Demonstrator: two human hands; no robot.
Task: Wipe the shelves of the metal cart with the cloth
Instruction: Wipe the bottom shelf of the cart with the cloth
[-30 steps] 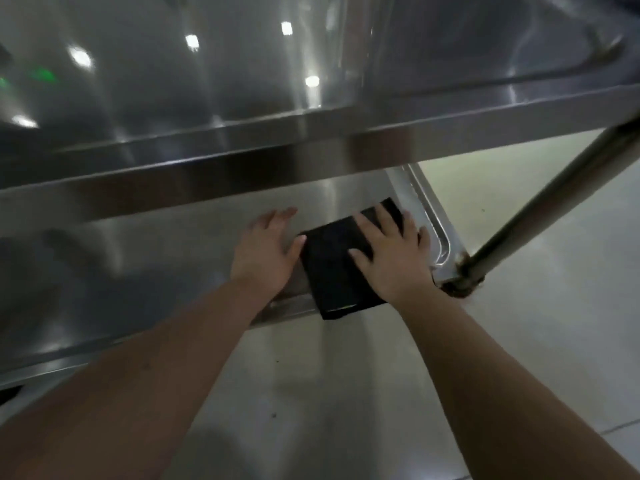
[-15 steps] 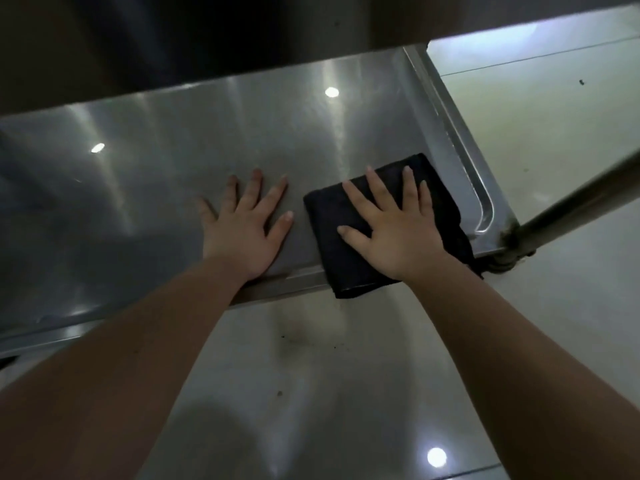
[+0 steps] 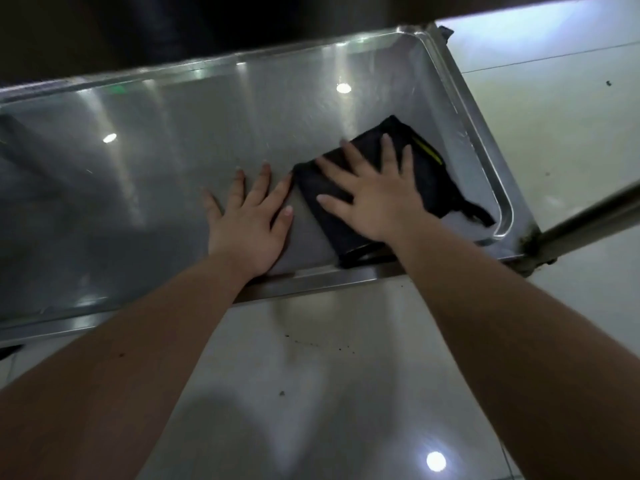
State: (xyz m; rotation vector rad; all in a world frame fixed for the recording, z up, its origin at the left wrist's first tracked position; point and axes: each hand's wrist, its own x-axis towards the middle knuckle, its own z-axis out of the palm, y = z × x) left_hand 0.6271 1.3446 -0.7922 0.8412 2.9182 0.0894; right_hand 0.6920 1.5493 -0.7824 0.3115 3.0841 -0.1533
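Cloth: black folded cloth [image 3: 420,174] lying flat on the lower shelf [image 3: 173,161] of the steel cart, over at the right end, just inside the raised rim.
Cloth axis: long side runs diagonally — near end at the front lip, far end angled toward the right rim. A thin yellow strip shows near the far edge, and a loose tail sticks out toward the front-right corner.
Right hand [image 3: 374,199]: palm down on the cloth, fingers spread wide, pressing flat — not pinching anything.
Left hand [image 3: 251,220]: flat on bare metal just beside the cloth, fingers fanned, index tip nearly touching the cloth's edge.
Cart leg [image 3: 588,216]: slanted tube at the front-right corner.
Floor [image 3: 311,375]: pale glossy tile, a few dark specks.
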